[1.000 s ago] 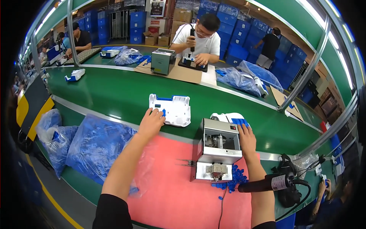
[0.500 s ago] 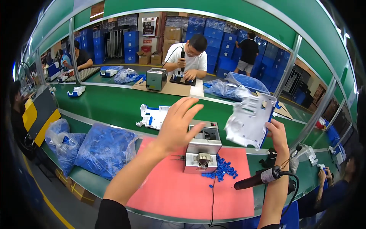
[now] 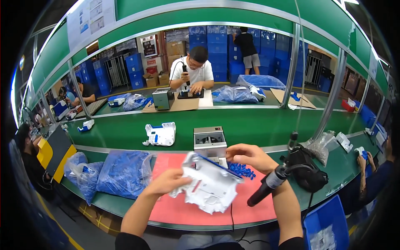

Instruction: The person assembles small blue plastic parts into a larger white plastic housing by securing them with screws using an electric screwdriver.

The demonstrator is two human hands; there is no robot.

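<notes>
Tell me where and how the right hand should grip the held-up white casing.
Probably by the free right end of the white casing, coming from the right, thumb and fingers pinching its rim. The left hand grips the opposite side, the casing's blue edge slants down toward the right, and the right hand is close to that end.

This is a factory assembly hall. A long, flat green belt [image 3: 258,129] crosses from nine to three o'clock. Near twelve, a person in a white T-shirt [image 3: 203,74] works with an upright black cylindrical driver [image 3: 186,76], tall stacks of blue plastic crates [image 3: 217,48] behind. Toward half past eight and half past three, people in dark clothing [image 3: 32,164] flank the line.
</notes>
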